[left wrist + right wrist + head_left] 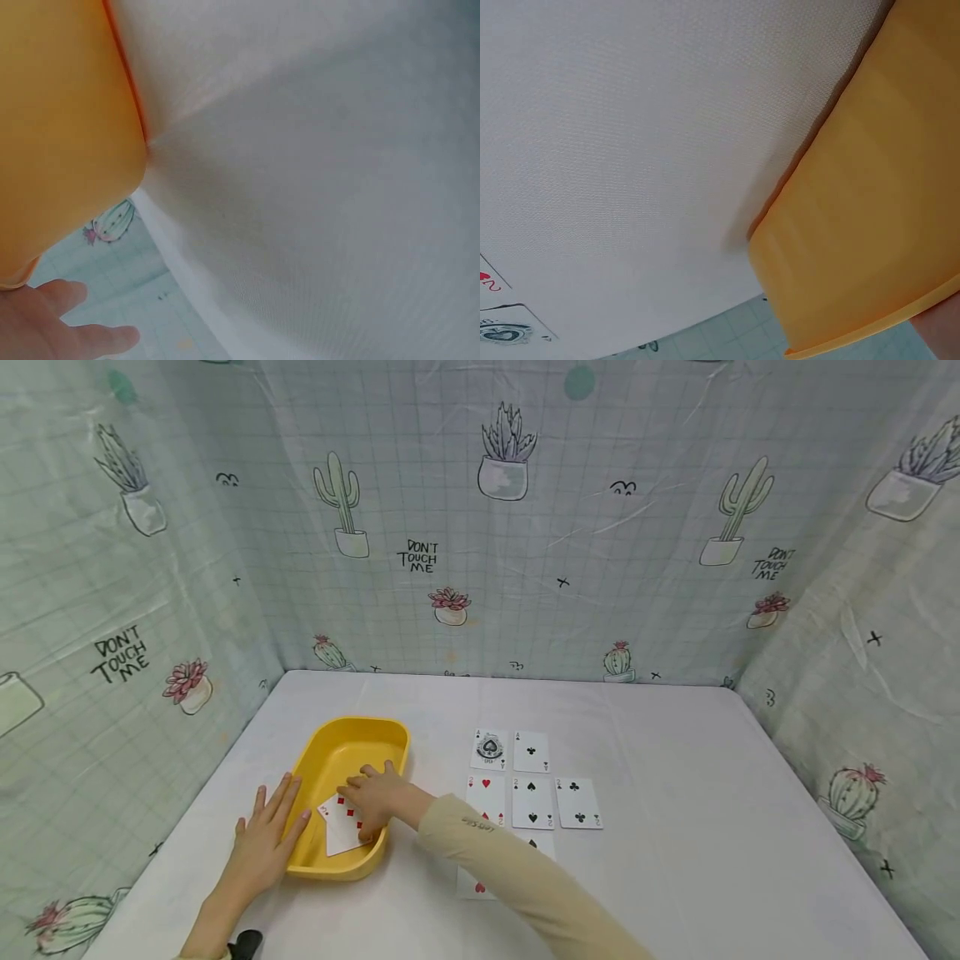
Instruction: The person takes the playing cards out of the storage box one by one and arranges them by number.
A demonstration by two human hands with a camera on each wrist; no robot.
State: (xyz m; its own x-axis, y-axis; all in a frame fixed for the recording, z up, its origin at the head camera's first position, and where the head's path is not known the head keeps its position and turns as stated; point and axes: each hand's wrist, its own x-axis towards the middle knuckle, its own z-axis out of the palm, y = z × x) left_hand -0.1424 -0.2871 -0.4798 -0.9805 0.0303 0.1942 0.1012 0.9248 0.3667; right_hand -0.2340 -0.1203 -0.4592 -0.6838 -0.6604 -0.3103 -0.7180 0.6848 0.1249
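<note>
A yellow tray (367, 721) stands at the left of the table. My left hand (262, 843) rests against its left rim, fingers straight and spread. In the left wrist view two fingers (109, 339) show below the tray's wall. Inside the tray lies a five of diamonds playing card (341, 835), face up. My right hand (378, 797) reaches over the right rim, its fingers spread over the card's upper part and the thumb at its right edge. I cannot tell whether the card is pinched. The right wrist view mainly shows the tray's outer wall (870, 247).
Face-up cards lie in rows right of the tray: ace of spades (489, 749), ace of clubs (531, 752), two of hearts (485, 793), two of spades (532, 802) and two of clubs (578, 803). My right sleeve (517, 868) partly covers a lower row. Printed curtains (420, 510) surround the table.
</note>
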